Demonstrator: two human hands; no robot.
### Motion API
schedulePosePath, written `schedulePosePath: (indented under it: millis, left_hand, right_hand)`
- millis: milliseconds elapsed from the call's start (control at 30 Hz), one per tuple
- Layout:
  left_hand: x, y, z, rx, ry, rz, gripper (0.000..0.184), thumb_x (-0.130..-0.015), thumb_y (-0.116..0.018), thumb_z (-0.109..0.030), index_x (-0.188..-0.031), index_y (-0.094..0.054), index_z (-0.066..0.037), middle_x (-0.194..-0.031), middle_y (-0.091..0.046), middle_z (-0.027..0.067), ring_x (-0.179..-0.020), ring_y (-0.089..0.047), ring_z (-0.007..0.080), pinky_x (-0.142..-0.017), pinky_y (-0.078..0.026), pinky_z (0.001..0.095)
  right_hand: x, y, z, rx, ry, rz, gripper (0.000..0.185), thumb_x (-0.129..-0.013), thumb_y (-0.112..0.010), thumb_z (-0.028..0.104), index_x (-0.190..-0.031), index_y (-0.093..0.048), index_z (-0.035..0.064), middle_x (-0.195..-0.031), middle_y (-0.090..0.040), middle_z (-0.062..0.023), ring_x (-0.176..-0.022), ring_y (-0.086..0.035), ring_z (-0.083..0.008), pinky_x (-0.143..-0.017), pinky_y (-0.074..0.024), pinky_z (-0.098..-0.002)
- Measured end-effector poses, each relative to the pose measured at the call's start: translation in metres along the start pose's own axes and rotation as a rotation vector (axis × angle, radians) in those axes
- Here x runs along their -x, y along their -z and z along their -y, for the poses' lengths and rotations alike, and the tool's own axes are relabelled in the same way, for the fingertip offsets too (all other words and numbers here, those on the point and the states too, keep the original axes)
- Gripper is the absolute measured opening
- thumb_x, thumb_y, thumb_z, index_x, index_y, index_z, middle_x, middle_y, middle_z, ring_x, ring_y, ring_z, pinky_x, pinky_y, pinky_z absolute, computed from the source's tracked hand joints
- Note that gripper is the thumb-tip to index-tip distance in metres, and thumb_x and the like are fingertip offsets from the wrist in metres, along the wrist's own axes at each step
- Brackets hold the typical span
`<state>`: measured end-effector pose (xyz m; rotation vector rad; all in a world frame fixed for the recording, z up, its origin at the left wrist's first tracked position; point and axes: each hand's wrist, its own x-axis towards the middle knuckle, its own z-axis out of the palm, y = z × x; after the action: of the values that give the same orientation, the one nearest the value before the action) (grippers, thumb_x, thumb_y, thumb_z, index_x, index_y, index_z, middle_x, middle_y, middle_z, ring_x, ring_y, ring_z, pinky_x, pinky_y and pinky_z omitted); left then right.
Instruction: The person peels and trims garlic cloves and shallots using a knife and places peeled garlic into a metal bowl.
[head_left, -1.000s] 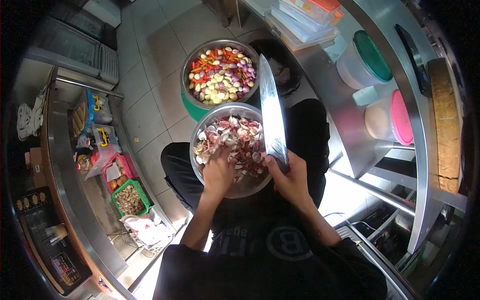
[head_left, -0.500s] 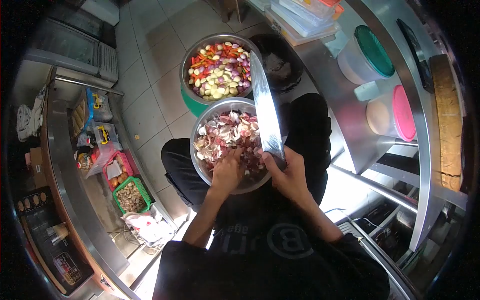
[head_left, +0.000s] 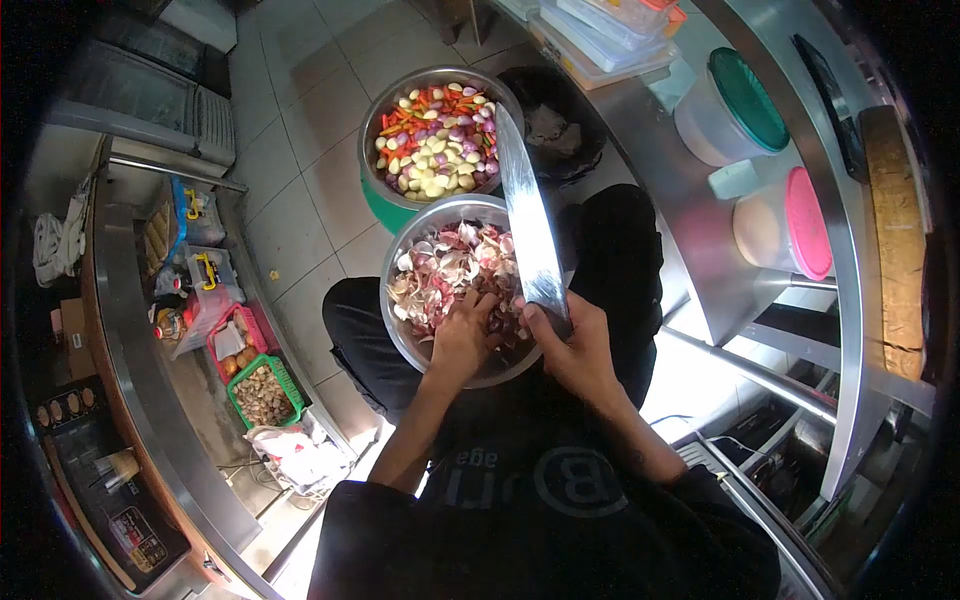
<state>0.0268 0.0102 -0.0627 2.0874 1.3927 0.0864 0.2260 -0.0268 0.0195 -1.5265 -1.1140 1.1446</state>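
Observation:
A steel bowl (head_left: 392, 330) rests on my lap, holding garlic skins (head_left: 450, 262) and some dark reddish shallots or peels near its lower right. My left hand (head_left: 464, 338) reaches into this bowl, fingers apart and touching the contents; the fingertips are partly hidden there. My right hand (head_left: 580, 350) is closed round the handle end of a large wide-bladed kitchen knife (head_left: 532, 215). Its blade points away from me, above the bowl's right rim. Beyond stands a larger steel bowl (head_left: 368, 150) with peeled garlic (head_left: 440, 165), shallots and red chillies.
A black bag-lined bin (head_left: 575, 110) is beside the far bowl. At right, a steel shelf carries a green-lidded tub (head_left: 705, 125) and a pink-lidded tub (head_left: 765, 235). On the left shelf are a green basket (head_left: 290, 385) and several other containers.
My left hand has shifted slightly up and right among the skins. The knife tip has tilted a little to the left; the bowls stay in place.

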Motion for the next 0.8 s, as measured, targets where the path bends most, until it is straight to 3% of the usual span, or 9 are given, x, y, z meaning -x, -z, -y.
schedulePosePath:
  millis: [100, 300, 367, 500, 567, 633, 700, 733, 800]
  left_hand:
    - [0.0, -0.004, 0.002, -0.032, 0.015, 0.024, 0.065, -0.086, -0.087, -0.023, -0.143, -0.058, -0.018, -0.138, -0.06, 0.0125, -0.118, -0.068, 0.0428, -0.098, -0.056, 0.0564]
    - [-0.002, -0.007, 0.013, 0.002, 0.013, 0.148, 0.047, -0.088, -0.084, -0.021, -0.131, -0.069, -0.013, -0.115, -0.071, 0.0138, -0.112, -0.07, 0.0402, -0.09, -0.06, 0.0524]
    - [0.007, -0.007, 0.013, 0.136, -0.013, 0.041, 0.031, -0.086, -0.081, -0.013, -0.116, -0.073, -0.009, -0.106, -0.072, 0.0157, -0.106, -0.072, 0.0422, -0.092, -0.061, 0.0529]
    - [0.014, -0.005, 0.02, 0.01, -0.026, -0.134, 0.029, -0.087, -0.078, -0.012, -0.115, -0.074, -0.008, -0.108, -0.076, 0.0179, -0.105, -0.072, 0.0432, -0.092, -0.059, 0.0536]
    - [0.012, 0.008, 0.019, 0.216, 0.035, -0.062, 0.038, -0.088, -0.075, -0.008, -0.125, -0.072, -0.008, -0.114, -0.077, 0.0205, -0.104, -0.073, 0.0432, -0.094, -0.058, 0.0545]
    - [0.011, 0.022, 0.005, 0.181, 0.011, -0.161, 0.045, -0.087, -0.074, -0.005, -0.131, -0.07, -0.009, -0.112, -0.078, 0.02, -0.104, -0.073, 0.0428, -0.094, -0.058, 0.0542]
    - [0.011, 0.03, -0.002, 0.149, -0.011, -0.253, 0.053, -0.086, -0.073, -0.002, -0.138, -0.068, -0.009, -0.111, -0.079, 0.0195, -0.105, -0.074, 0.0424, -0.095, -0.057, 0.054]
    - [0.012, 0.034, 0.0, 0.191, 0.017, -0.215, 0.061, -0.085, -0.074, 0.001, -0.144, -0.062, -0.009, -0.108, -0.079, 0.0189, -0.105, -0.075, 0.0387, -0.093, -0.058, 0.048]
    - [0.014, 0.052, -0.007, 0.325, 0.019, -0.157, 0.069, -0.085, -0.078, 0.006, -0.15, -0.058, -0.007, -0.105, -0.081, 0.0146, -0.105, -0.077, 0.0264, -0.089, -0.058, 0.0373]
  right_hand:
    - [0.001, 0.001, -0.002, 0.019, 0.014, -0.001, 0.022, -0.104, -0.075, 0.018, -0.112, -0.077, -0.0024, -0.085, -0.077, -0.0178, -0.072, -0.072, -0.0193, -0.068, -0.0543, -0.035]
    - [0.0, 0.001, 0.003, 0.002, 0.014, 0.008, 0.023, -0.103, -0.075, 0.018, -0.112, -0.076, -0.0029, -0.086, -0.077, -0.018, -0.072, -0.072, -0.0198, -0.069, -0.0543, -0.0352]
    - [0.0, 0.002, 0.001, -0.013, 0.029, 0.005, 0.023, -0.103, -0.075, 0.018, -0.112, -0.076, -0.003, -0.086, -0.077, -0.0178, -0.072, -0.071, -0.0197, -0.069, -0.0542, -0.0349]
    - [0.002, 0.004, 0.005, -0.001, 0.011, -0.007, 0.024, -0.104, -0.074, 0.02, -0.113, -0.076, -0.0028, -0.086, -0.077, -0.0164, -0.074, -0.071, -0.0168, -0.071, -0.0546, -0.0348]
    - [0.001, 0.005, 0.005, -0.003, -0.04, 0.008, 0.025, -0.105, -0.074, 0.02, -0.113, -0.076, -0.0029, -0.086, -0.077, -0.016, -0.076, -0.071, -0.0158, -0.071, -0.0547, -0.035]
    - [0.001, 0.002, -0.004, -0.041, 0.029, 0.003, 0.024, -0.107, -0.072, 0.021, -0.119, -0.076, 0.0005, -0.087, -0.077, -0.0026, -0.058, -0.059, -0.005, -0.05, -0.042, -0.0233]
    - [0.001, 0.005, 0.006, -0.023, -0.016, 0.011, 0.024, -0.106, -0.073, 0.02, -0.116, -0.076, -0.0011, -0.085, -0.076, -0.0087, -0.066, -0.064, -0.0097, -0.06, -0.048, -0.0289]
    - [0.002, 0.006, 0.009, -0.006, -0.058, 0.02, 0.024, -0.104, -0.075, 0.019, -0.114, -0.076, -0.0027, -0.084, -0.076, -0.0148, -0.074, -0.069, -0.0144, -0.069, -0.0539, -0.0345]
    - [0.003, 0.004, 0.007, -0.016, -0.077, 0.029, 0.023, -0.104, -0.074, 0.019, -0.114, -0.076, -0.0024, -0.085, -0.076, -0.0153, -0.074, -0.069, -0.0147, -0.069, -0.054, -0.0346]
